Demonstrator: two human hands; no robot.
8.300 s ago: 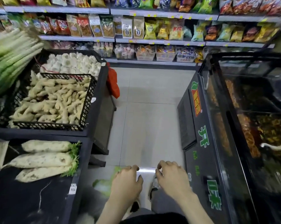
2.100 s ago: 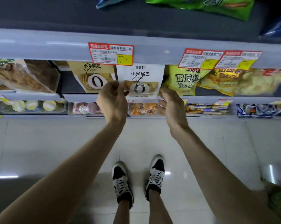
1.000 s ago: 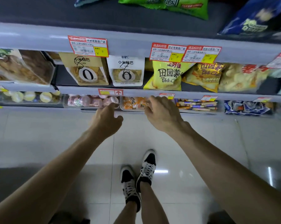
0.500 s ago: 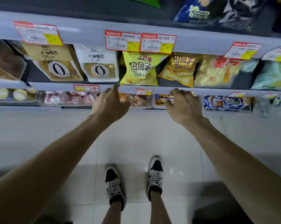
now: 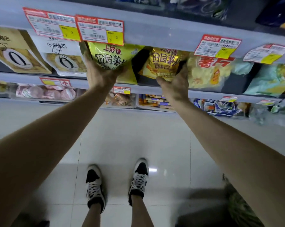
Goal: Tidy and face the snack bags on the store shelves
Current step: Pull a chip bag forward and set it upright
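A yellow-green chip bag (image 5: 113,57) stands tilted on the middle shelf (image 5: 146,89). My left hand (image 5: 100,75) grips its lower left corner from below. Right of it leans a golden chip bag (image 5: 164,63). My right hand (image 5: 176,86) holds this one, thumb under its bottom edge and fingers up its right side. A dark gap shows between the two bags. Both bag tops are partly hidden behind the price tags (image 5: 100,30) on the shelf above.
Left of my hands stand a white pouch (image 5: 63,63) and a tan pouch (image 5: 15,54). To the right lie a pale yellow bag (image 5: 207,74) and a teal bag (image 5: 268,81). Clear bins (image 5: 120,99) of small snacks fill the bottom shelf. My shoes (image 5: 95,184) are on tiled floor.
I stepped right along the shelf from the white pouches. Both hands rose from the shelf edge and took hold of the two yellow chip bags.
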